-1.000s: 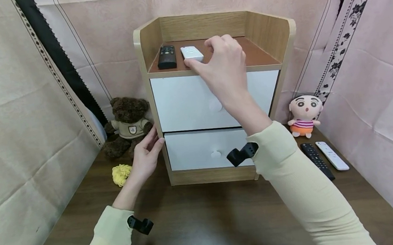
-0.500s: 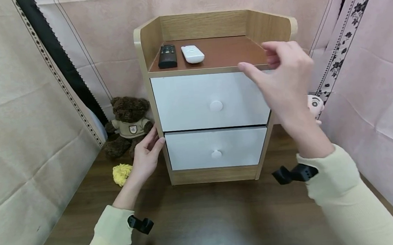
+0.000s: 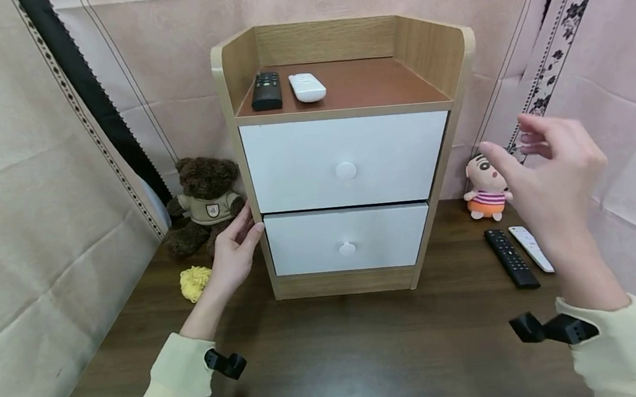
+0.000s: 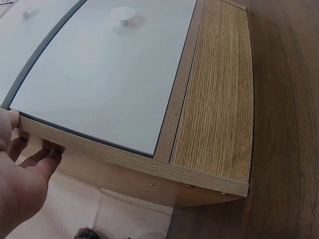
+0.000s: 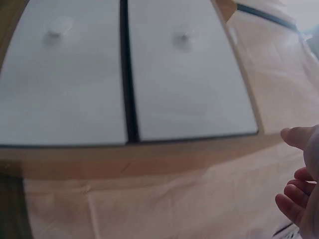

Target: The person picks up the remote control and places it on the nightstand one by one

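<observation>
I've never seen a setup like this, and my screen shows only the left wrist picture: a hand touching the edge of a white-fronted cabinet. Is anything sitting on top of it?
Observer: Yes, a black remote and a white remote lie side by side on the cabinet's brown top shelf.
Visitor: Where's the other hand, then?
Observer: The right hand is in the air off the cabinet's right side, holding nothing.
Visitor: And that dark fuzzy bit at the bottom of my picture?
Observer: Most likely the brown teddy bear; the head view shows it sitting just beyond the left hand.
</observation>
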`<state>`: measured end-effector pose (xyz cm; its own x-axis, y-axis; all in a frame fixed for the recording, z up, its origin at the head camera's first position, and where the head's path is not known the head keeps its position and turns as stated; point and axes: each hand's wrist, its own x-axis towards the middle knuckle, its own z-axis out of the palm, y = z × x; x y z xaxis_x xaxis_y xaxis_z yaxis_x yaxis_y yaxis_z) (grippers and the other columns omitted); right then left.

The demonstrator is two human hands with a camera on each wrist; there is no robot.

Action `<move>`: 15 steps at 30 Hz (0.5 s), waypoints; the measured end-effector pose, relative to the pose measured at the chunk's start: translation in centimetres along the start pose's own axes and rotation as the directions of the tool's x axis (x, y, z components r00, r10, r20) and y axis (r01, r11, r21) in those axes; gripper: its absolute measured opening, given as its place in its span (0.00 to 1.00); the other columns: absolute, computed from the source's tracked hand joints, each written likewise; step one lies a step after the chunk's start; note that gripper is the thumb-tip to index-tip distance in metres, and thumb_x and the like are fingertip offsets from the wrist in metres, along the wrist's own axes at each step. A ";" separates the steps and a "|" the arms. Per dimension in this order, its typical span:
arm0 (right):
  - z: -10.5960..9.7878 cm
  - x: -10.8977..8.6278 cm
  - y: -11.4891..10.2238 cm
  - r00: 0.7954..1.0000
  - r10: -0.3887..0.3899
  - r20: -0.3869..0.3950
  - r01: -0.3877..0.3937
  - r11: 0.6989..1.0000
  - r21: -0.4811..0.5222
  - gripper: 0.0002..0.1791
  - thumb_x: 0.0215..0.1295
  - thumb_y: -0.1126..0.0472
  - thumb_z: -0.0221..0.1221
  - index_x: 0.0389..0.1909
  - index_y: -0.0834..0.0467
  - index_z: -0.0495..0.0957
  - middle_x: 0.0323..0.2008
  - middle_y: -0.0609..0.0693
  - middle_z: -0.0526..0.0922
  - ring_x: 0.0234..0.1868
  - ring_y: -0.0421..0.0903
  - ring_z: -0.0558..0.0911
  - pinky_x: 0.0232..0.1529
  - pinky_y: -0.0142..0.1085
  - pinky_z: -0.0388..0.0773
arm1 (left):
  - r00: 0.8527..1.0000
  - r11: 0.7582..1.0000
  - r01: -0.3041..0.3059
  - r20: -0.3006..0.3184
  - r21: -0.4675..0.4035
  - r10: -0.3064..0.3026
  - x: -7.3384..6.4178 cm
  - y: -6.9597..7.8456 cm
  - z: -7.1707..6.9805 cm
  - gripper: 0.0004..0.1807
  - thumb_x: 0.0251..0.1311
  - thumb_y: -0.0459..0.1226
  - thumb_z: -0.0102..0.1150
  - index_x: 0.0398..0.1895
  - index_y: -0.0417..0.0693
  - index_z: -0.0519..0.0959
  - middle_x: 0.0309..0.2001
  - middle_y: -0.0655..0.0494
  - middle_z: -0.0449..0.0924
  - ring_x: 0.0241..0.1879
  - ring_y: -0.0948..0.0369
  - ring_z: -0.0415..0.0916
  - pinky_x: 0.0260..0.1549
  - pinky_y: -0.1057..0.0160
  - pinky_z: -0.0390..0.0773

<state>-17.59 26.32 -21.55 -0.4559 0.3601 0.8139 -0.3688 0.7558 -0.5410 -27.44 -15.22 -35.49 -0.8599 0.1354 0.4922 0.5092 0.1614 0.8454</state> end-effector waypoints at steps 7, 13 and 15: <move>-1.6 -3.4 6.5 0.996 0.086 0.035 -0.085 0.995 -0.043 0.32 0.55 0.61 0.78 0.61 0.61 0.82 0.42 0.35 0.76 0.40 0.24 0.76 0.46 0.17 0.74 | 1.000 1.000 -0.003 -0.004 0.009 0.003 -0.1 -0.1 0.0 0.31 0.78 0.35 0.53 0.80 0.43 0.58 0.76 0.45 0.61 0.73 0.48 0.62 0.65 0.60 0.71; -2.5 -6.3 11.4 0.985 0.160 0.072 -0.154 0.985 -0.081 0.31 0.55 0.67 0.76 0.61 0.65 0.81 0.41 0.31 0.75 0.34 0.17 0.74 0.39 0.12 0.71 | 1.000 1.000 0.004 -0.006 -0.009 -0.004 -0.2 0.0 0.1 0.31 0.78 0.34 0.53 0.80 0.42 0.57 0.76 0.45 0.61 0.73 0.48 0.62 0.66 0.58 0.71; -2.7 -7.2 13.0 0.979 0.185 0.082 -0.177 0.979 -0.100 0.30 0.55 0.67 0.76 0.61 0.65 0.81 0.40 0.31 0.75 0.32 0.15 0.74 0.37 0.11 0.70 | 1.000 1.000 0.007 -0.004 -0.013 -0.007 -0.1 0.1 0.1 0.31 0.78 0.34 0.53 0.80 0.42 0.57 0.76 0.46 0.61 0.73 0.48 0.62 0.66 0.58 0.71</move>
<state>-16.89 34.99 -33.90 -0.5816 0.4478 0.6792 -0.1991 0.7311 -0.6525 -27.26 -15.10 -35.48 -0.8638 0.1301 0.4867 0.5024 0.1498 0.8516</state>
